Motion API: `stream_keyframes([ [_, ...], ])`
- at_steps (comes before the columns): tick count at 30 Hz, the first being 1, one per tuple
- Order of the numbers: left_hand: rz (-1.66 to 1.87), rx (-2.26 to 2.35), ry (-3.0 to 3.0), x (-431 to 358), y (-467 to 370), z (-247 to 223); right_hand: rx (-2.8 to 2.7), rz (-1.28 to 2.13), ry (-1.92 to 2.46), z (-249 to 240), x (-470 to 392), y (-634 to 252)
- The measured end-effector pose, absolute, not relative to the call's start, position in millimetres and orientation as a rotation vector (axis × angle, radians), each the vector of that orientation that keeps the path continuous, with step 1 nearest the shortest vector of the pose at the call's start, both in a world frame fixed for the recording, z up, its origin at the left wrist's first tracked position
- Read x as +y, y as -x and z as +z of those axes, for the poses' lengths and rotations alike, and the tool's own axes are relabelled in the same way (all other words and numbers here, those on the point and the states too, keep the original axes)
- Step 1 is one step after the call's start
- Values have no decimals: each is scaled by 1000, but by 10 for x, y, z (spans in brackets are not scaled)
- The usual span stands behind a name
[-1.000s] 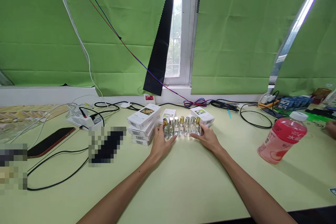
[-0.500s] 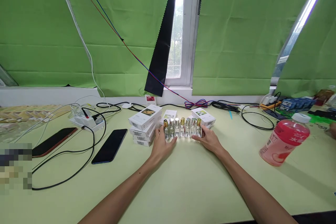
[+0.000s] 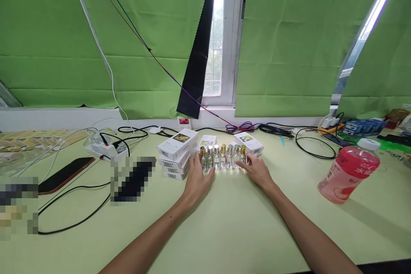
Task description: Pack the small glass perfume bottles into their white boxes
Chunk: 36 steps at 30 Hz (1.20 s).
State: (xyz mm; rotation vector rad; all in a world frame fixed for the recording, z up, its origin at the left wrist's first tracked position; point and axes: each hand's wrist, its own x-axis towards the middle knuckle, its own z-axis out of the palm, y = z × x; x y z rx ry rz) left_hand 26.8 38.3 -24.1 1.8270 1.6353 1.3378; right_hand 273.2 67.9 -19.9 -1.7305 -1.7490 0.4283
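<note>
1. Currently your left hand (image 3: 195, 180) has its thumb and fingers wide apart, curved about the left end of the row of small glass bottles (image 3: 223, 160).
2. Your right hand (image 3: 258, 171) is at the other end, thumb across the front and fingers on the outer side; whether it pinches a bottle or only rests there, you cannot tell from this view.
3. Between your hands, the seven bottles stand upright, close together, with gold and silver caps. Judging by the pose, you are steadying or squaring the row from both ends.
4. Any move from this pose calls for light, even pressure from both sides; a harder push at one end could tip the slim bottles.
5. Just beside your left fingers is a stack of white boxes (image 3: 176, 158). Behind the row lie a white box (image 3: 207, 142) and, to the right, more white boxes (image 3: 248, 142).
6. Farther out on the pale green table (image 3: 224, 222), a red-edged phone (image 3: 66, 175) and a power strip (image 3: 105, 150) are on your left, and a pink drink bottle (image 3: 349, 171) is well apart on your right.
</note>
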Motion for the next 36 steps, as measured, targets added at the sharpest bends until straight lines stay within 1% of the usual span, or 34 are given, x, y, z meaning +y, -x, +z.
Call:
stream_keyframes([
  [3, 1236, 1728, -2007, 263, -317, -122, -1611, 387, 1679, -171, 668, -2743],
  [6, 1321, 1838, -2207, 197, -332, -13, -1477, 291, 1539, -157, 658, -2718],
  [8, 1481, 1845, -2372, 201, -295, 48, -1421, 223, 1434, -155, 648, -2669],
  [10, 1751, 1756, -2558, 234, -219, 109, -1415, 175, 1339, -161, 632, -2602],
  [12, 2041, 1693, -2681, 282, -117, 176, -1457, 176, 1259, -176, 609, -2530],
  [14, 2202, 1734, -2707, 332, -11, 242, -1534, 206, 1203, -195, 579, -2462],
  [16, 2186, 1954, -2634, 376, 79, 294, -1635, 241, 1159, -211, 543, -2400],
  [18, 2037, 2175, -2533, 416, 148, 321, -1729, 271, 1121, -221, 505, -2347],
  [21, 1811, 2337, -2398, 465, 217, 326, -1821, 305, 1081, -226, 462, -2287],
  [24, 1678, 2383, -2260, 501, 268, 320, -1840, 333, 1063, -231, 452, -2259],
  [28, 1599, 2419, -2083, 533, 320, 326, -1803, 365, 1063, -242, 464, -2257],
  [36, 1475, 2424, -1967, 554, 336, 331, -1795, 388, 1065, -228, 455, -2260],
])
